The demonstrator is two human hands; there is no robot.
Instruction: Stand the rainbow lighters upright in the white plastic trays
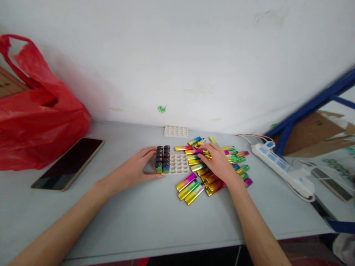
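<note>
While the left hand [134, 168] is spread, its thumb and fingers curved around the left end of a tray [179, 164] in which black-topped lighters [166, 159] are stood upright in two columns, the right hand [219, 162] is held over a loose pile of lighters [213, 181] on the right; whether one is pinched cannot be told. On the table [138, 218], a second tray [176, 131] is placed at the far side
</note>
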